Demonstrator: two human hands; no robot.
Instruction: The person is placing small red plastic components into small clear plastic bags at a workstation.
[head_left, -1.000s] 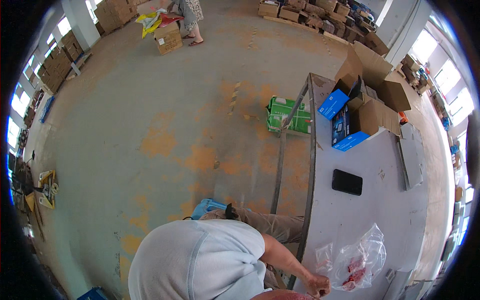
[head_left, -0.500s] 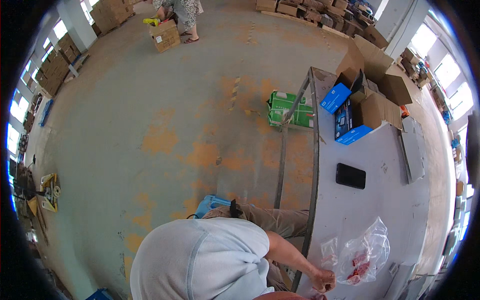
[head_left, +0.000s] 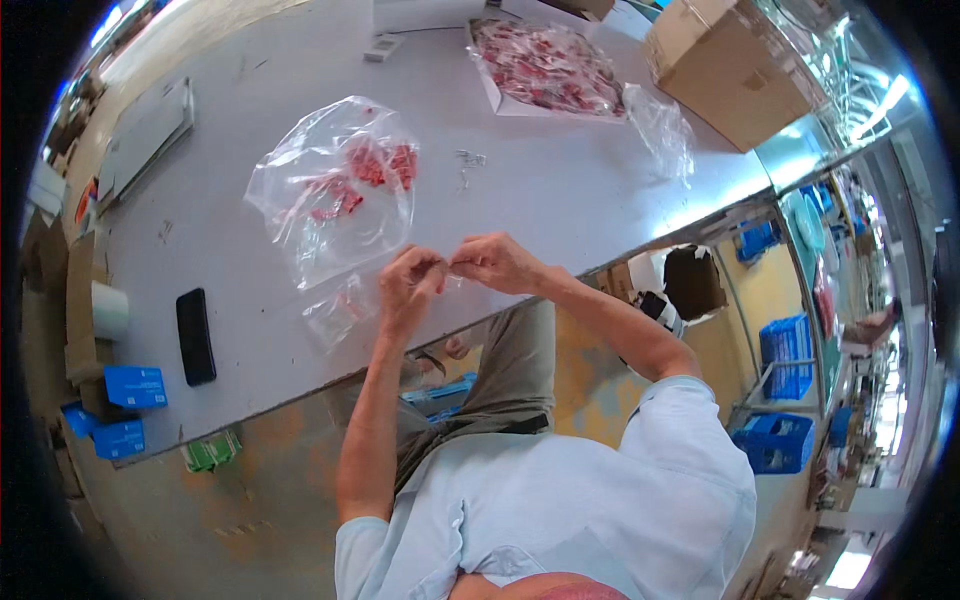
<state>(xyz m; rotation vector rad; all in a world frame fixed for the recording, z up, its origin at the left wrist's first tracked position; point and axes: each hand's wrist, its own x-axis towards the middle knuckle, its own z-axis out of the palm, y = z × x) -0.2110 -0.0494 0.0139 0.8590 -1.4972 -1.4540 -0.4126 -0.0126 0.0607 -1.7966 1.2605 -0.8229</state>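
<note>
Just below the clear plastic bag, held left hand and right hand nearly together, with thumbs pinched to fingers; couldn't tell whether on anything; saw red pieces inside bag, beyond fingertips.

Bare forearms angled inward, left fingers curled just beside curled right fingers

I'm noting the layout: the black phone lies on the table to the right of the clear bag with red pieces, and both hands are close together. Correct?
Not quite: the head view shows the black phone on the table to the left of the clear bag with red pieces. The left hand and right hand are indeed close together.
</note>
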